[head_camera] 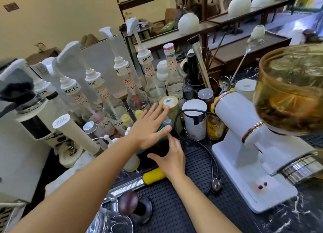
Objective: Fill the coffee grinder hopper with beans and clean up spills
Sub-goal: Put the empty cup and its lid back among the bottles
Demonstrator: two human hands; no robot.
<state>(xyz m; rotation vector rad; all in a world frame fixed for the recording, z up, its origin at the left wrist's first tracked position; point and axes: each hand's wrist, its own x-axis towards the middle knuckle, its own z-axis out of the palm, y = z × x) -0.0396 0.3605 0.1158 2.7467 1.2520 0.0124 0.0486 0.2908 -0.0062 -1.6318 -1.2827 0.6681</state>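
Both hands, left (148, 127) and right (172, 158), reach with released, spread grips around a dark object (160, 146); the grinder (248, 145) and hopper (290, 89) stand right.

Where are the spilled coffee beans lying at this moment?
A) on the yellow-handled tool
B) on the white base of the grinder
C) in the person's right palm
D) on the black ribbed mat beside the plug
B: two dark beans rest on the white grinder base, below the hopper; both hands are away from them.
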